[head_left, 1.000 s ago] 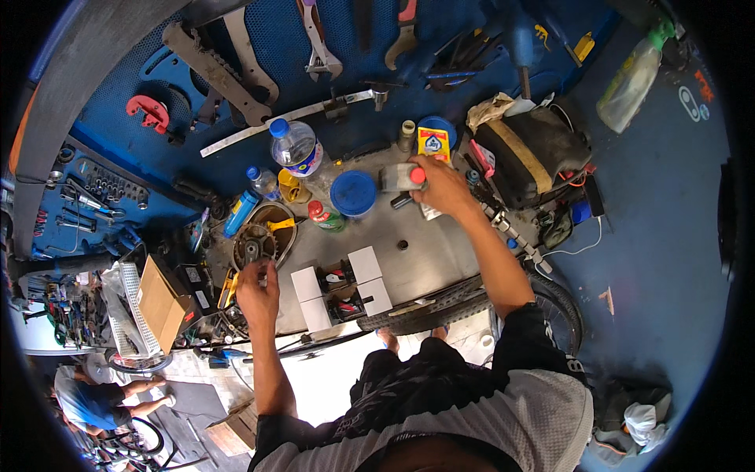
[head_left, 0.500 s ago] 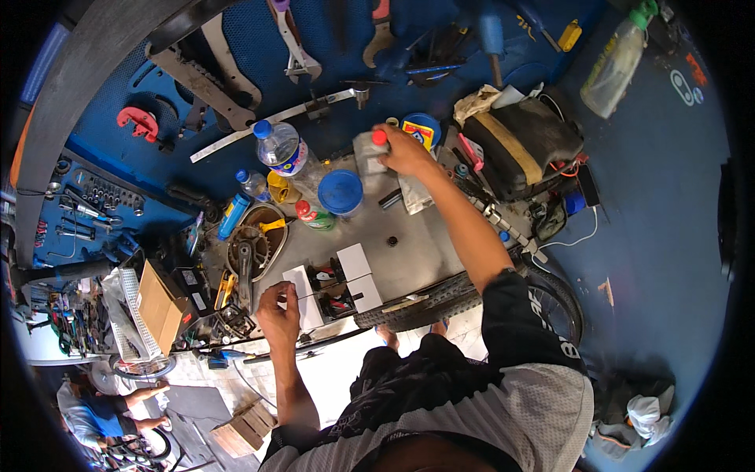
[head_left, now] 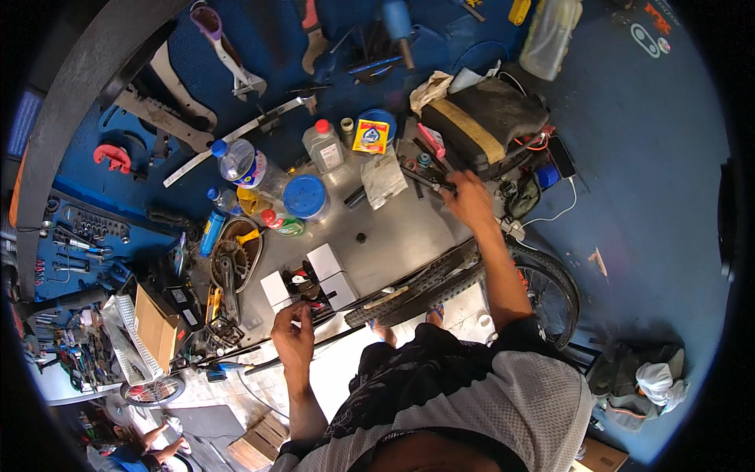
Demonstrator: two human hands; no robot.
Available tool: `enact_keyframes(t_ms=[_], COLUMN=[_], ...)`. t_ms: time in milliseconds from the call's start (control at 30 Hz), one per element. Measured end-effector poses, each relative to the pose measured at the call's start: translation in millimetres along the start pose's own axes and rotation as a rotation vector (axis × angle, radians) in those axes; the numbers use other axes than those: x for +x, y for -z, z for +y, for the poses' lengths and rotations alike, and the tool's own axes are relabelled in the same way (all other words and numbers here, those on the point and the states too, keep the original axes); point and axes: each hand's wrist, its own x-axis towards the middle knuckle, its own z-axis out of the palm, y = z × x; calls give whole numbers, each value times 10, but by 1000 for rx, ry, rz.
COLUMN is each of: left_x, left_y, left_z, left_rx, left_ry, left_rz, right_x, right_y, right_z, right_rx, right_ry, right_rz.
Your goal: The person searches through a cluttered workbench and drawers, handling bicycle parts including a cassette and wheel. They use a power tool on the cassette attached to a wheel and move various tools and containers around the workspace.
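The metal bench (head_left: 409, 228) lies under the fingers of both hands, and the black bag (head_left: 494, 126) is just beyond the right fingers. The right hand (head_left: 472, 206) has now left the bottle and reached the dark tool (head_left: 442, 187); this means that the work has passed from the bottle to the tools. Its fingers are bent and narrow, touching this tool, but whether they grip it I cannot tell. The left hand (head_left: 292, 338) has its fingertips close together; whether something thin is between them I cannot tell. The white box (head_left: 340, 293) is just beyond and to the right of them. Half a second ago these fingers were more at its left side. The bottle (head_left: 324, 149), then in the right fingers, stands upright, farther away and left of them.
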Motion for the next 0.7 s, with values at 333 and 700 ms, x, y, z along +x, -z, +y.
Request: enact_keyframes(t_ms=[333,700], left_x=[-74,-757], left_y=[-582,-994], left_z=[794,1145], left_rx=[-6,-57], left_ry=[-181,-143], left_rz=[-117,-95], right_x=[-722,-1098], right_y=[109,-291], right_z=[1307,821], right_rx=[-207,303], right_ry=[-26,-140], right_rz=[-163,-481])
